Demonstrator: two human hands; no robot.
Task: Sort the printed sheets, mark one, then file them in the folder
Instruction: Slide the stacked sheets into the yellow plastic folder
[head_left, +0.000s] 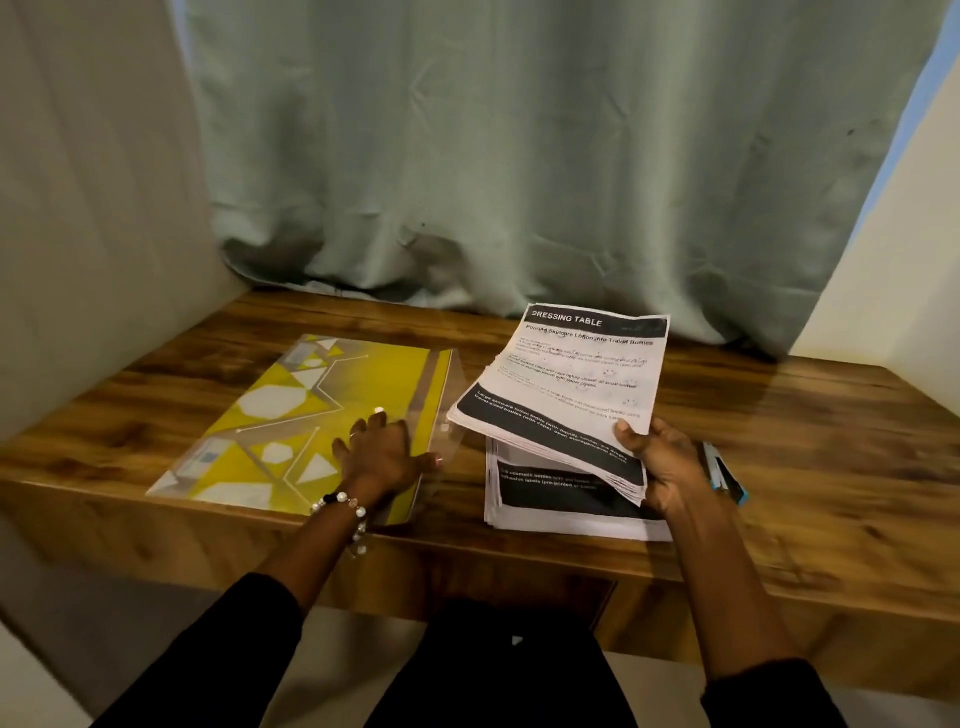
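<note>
Wooden desk (779, 415) against a grey-green curtain (519, 156). Yellow folder (291, 415) lies left of centre; the left hand (382, 457) rests on its right edge, fingers spread flat, probably steadying it for filing. Right of centre, the right hand (662, 467) grips a lifted sheaf of printed sheets (571, 384), thumb on top, above the remaining stack (566, 499). A blue pen (724, 475), blurred, lies just beside.

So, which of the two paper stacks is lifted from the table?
The upper stack, headed "DRESSING TABLE", gripped by the right hand. The other stack lies flat beneath it.
</note>
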